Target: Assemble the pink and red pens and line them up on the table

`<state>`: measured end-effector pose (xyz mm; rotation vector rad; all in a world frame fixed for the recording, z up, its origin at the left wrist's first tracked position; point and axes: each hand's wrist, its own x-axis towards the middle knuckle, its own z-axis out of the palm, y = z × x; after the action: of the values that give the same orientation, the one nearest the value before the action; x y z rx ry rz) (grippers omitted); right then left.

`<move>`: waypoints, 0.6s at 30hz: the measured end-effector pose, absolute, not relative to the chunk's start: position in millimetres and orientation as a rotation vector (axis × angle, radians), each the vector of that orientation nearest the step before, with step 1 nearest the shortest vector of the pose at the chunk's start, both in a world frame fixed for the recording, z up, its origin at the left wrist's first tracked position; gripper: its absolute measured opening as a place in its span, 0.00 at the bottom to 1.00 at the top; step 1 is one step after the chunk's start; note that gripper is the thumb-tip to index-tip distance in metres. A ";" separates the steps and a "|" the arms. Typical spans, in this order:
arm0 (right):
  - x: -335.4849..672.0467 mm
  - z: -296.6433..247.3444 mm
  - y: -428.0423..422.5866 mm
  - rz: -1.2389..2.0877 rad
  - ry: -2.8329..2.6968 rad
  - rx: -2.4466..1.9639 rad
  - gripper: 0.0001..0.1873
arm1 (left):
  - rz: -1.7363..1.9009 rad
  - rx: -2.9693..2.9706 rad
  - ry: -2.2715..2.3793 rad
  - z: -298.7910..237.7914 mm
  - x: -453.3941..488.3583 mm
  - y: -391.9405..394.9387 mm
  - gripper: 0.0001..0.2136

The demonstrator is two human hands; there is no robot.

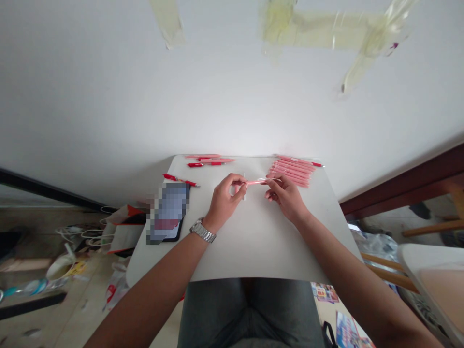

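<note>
A slim pink pen (256, 181) with a clear, shiny stretch is held level above the middle of the table. My left hand (227, 195), closed in a pinch, grips its left end. At the other end, the fingertips of my right hand (286, 195) pinch the pen, and a thin whitish strip shows by them. Just behind my right hand lies a row of pink pens (293, 171), side by side. Under my left fingertips, something pale and pink on the tabletop is mostly hidden.
Red pens (206, 165) and pink ones lie along the white table's (239, 256) back left edge. Another red pen (181, 180) is beside a phone (168, 212) on the left. The wall (232, 96) rises behind. Bags (123, 227) stand on the floor at left.
</note>
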<state>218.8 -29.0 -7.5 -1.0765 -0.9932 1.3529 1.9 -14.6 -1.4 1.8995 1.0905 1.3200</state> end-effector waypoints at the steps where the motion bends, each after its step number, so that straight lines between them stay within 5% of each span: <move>1: 218.7 -7.6 -28.5 1.345 -0.983 -1.077 0.24 | 1.304 1.906 1.093 -1.5 1.9 -14.7 0.05; 18: 217.1 -6.2 -25.9 1.266 -0.871 -1.099 0.26 | 1.259 1.974 1.112 -2.6 2.5 -14.3 0.04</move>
<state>217.1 -25.9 -6.2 -1.0989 -0.8712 1.2662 2.5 -14.3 -2.6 1.9744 1.1117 1.2585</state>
